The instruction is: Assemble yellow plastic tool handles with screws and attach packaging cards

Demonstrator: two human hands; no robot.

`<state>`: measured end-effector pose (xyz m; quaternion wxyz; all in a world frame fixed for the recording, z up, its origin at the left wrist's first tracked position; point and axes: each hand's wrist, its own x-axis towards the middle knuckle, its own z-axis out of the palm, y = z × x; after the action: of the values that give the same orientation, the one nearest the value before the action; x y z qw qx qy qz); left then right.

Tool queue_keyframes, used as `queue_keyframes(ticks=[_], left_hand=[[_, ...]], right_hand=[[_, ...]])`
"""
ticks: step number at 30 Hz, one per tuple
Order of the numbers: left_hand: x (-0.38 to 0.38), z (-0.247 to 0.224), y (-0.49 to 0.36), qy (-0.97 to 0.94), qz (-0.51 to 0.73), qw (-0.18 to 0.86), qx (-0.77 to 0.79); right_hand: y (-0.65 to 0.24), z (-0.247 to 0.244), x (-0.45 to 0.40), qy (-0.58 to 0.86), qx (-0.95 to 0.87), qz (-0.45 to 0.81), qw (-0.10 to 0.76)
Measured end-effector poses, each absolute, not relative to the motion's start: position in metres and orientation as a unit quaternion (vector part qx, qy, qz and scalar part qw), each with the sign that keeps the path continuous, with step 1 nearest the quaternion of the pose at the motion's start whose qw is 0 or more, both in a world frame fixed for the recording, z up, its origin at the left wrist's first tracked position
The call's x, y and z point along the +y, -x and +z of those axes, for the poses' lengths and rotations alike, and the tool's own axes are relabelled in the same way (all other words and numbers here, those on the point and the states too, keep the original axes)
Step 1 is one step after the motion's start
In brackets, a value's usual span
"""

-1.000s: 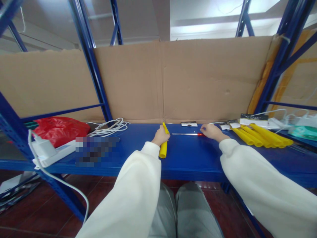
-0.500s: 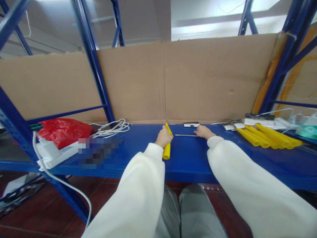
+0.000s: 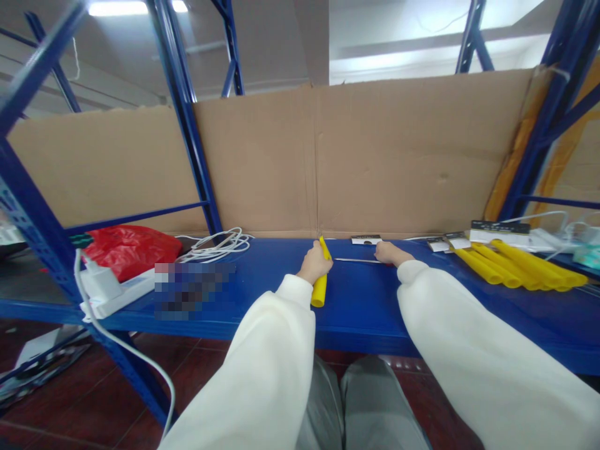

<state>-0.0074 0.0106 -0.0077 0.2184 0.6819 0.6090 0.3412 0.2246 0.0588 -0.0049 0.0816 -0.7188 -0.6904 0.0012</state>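
A yellow tube (image 3: 319, 292) lies in the grip of my left hand (image 3: 315, 262), slanted on the blue shelf with its round end towards me. My right hand (image 3: 390, 253) is closed around one end of a thin metal rod (image 3: 356, 260). The rod's free end points left, close to the tube but apart from it. Whatever handle it may have is hidden in my fingers. Just behind my right hand a small black-and-white card (image 3: 366, 239) rests on the shelf.
Several yellow tubes (image 3: 520, 265) with black-and-white cards lie at the right. On the left are a red plastic bag (image 3: 134, 250), coiled white cable (image 3: 220, 245) and a white power strip (image 3: 126, 297). A cardboard panel (image 3: 398, 156) and blue posts (image 3: 190, 137) stand behind the shelf.
The view has shifted slightly, so everything appears a little further right and lower. Both hands keep their holds on the tube and the rod, with hardly any movement.
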Motion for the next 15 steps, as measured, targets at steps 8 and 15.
queue_keyframes(ticks=[8,15], left_hand=[[0.014,-0.011,0.008,-0.672,0.370,0.238,0.595],[0.013,-0.007,0.008,-0.661,0.383,0.275,0.584]], right_hand=[[-0.230,-0.010,0.052,0.700,-0.702,-0.006,0.131],[-0.217,-0.011,0.053,0.568,-0.669,0.155,0.454]])
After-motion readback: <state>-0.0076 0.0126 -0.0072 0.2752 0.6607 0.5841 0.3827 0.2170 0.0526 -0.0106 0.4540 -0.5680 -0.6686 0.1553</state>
